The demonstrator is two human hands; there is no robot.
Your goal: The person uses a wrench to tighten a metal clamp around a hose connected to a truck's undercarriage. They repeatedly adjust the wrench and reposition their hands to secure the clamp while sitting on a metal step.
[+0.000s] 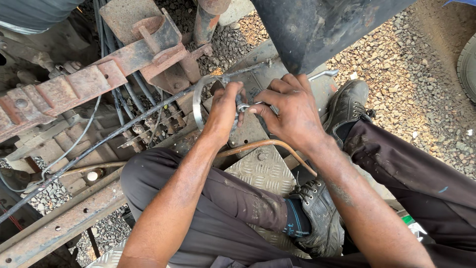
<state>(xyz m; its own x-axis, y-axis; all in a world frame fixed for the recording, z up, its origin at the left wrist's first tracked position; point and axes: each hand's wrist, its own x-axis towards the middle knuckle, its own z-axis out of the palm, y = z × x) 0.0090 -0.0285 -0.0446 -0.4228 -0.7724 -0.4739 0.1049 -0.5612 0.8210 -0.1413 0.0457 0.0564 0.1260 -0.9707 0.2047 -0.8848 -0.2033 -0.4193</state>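
Just beyond the knees, over the tread plate (263,171), the left hand (224,110) and right hand (292,115) are both closed on a small fitting (243,106) at the curved metal pipe (198,99), its joint seemingly unfinished.

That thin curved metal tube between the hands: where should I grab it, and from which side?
Probably on the bare arc of the curved metal tube, to the outside of the left hand. Come from above, fingers pinching across it: the bend stands clear of the rusty frame there, while its other end is crowded by the right hand and a small fitting.
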